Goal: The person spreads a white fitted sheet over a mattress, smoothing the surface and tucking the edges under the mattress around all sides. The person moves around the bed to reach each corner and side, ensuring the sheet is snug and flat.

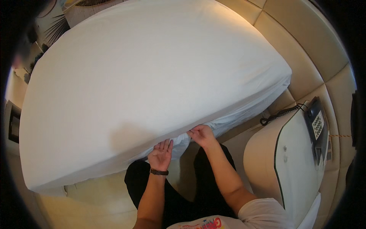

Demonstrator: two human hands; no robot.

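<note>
A white bed sheet (148, 74) covers the broad mattress in front of me and hangs over its near side. My left hand (160, 157) is palm up at that side, fingers extended, its fingertips against the hanging fabric. A dark band circles the left wrist. To its right, my right hand (202, 135) pinches the sheet's lower edge between thumb and fingers. Bunched pale fabric (180, 143) shows below the edge, between and under the hands. How far the fingertips reach beneath the mattress is hidden.
On my right stands a curved nightstand (260, 154) with a glass top. A telephone (316, 123) with a coiled cord rests on it. Behind the bed's head end rises a padded headboard wall (300, 54). Tiled floor (100, 203) lies at lower left.
</note>
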